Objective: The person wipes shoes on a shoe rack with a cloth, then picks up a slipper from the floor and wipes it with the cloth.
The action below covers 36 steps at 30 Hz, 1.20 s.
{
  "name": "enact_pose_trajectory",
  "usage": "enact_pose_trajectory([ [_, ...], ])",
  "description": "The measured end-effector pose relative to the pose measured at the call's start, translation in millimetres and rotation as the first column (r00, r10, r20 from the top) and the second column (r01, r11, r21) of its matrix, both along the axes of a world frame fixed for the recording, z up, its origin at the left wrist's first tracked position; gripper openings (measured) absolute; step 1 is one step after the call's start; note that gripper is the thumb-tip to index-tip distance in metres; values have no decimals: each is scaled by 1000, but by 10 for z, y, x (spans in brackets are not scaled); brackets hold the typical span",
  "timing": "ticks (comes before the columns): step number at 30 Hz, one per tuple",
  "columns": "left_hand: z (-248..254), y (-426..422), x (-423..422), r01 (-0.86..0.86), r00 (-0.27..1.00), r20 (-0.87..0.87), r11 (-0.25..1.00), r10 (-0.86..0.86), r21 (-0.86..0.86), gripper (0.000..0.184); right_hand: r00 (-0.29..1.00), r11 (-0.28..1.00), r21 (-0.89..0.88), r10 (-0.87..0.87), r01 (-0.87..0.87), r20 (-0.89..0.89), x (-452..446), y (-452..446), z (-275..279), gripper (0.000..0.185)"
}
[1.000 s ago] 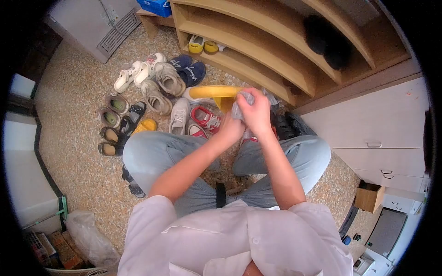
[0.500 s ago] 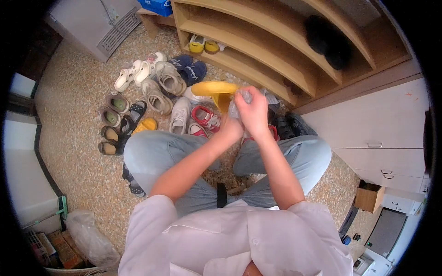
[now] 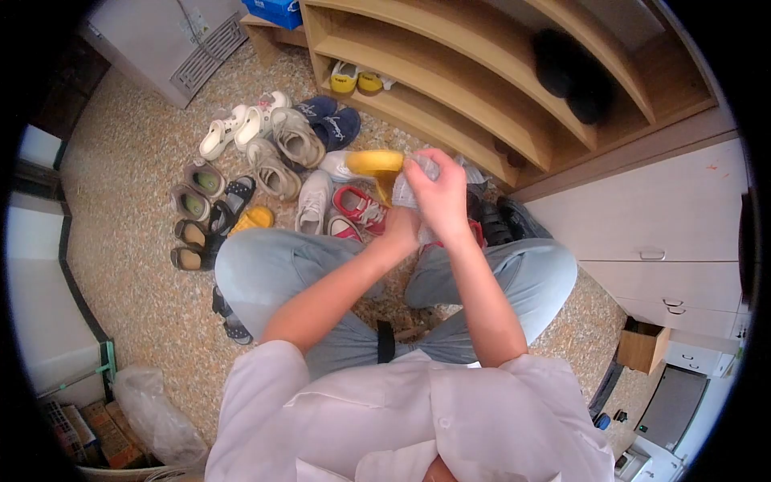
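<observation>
A yellow slipper or sandal (image 3: 374,163) is held up over the rows of shoes, turned edge-on. My left hand (image 3: 403,226) grips it from below, its fingers mostly hidden behind the slipper and my other hand. A crumpled whitish cloth or wipe (image 3: 409,191) is pinched in my right hand (image 3: 440,186), pressed near the slipper's right end. Beneath my hands are red sneakers (image 3: 361,210) and a whitish sneaker (image 3: 314,201). Another yellow slipper or sandal (image 3: 254,218) lies on the floor by my left knee.
Wooden shoe shelves (image 3: 434,88) rise in front, holding yellow-and-white shoes (image 3: 345,78) and something black (image 3: 566,74). Cream clogs (image 3: 229,130), navy slippers (image 3: 337,124) and black shoes (image 3: 514,221) stand on the speckled floor. White cabinets (image 3: 642,209) are at right, a plastic bag (image 3: 157,414) at lower left.
The yellow slipper has turned and shows a thinner outline, shifted slightly down. The cloth is more visible between my hands. My left hand has dropped a little.
</observation>
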<state>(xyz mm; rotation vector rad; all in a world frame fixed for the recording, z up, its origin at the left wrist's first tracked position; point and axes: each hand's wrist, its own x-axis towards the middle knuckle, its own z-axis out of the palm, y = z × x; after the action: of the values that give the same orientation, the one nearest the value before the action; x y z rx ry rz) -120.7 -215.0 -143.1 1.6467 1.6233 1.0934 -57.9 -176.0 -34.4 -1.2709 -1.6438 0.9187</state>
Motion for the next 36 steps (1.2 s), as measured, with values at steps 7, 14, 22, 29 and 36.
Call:
enact_pose_trajectory([
  [7,160,24,-47,77,989,138,970,-46,-230,53,997,998,40,-58,57,41,109,22,-161,22],
  [14,141,-14,-5,74,997,-12,993,-76,-89,55,999,998,60,36,-36,5,-30,-54,44,21],
  [22,115,28,-38,87,995,-44,995,-85,44,59,999,999,46,21,-23,46,73,105,-89,21],
  [29,148,49,-13,32,995,91,983,-49,180,62,1000,1000,18,7,-7,23,8,23,21,20],
  [36,112,31,-38,46,999,11,968,-51,246,60,1000,997,79,-10,11,-13,-67,-15,14,18],
])
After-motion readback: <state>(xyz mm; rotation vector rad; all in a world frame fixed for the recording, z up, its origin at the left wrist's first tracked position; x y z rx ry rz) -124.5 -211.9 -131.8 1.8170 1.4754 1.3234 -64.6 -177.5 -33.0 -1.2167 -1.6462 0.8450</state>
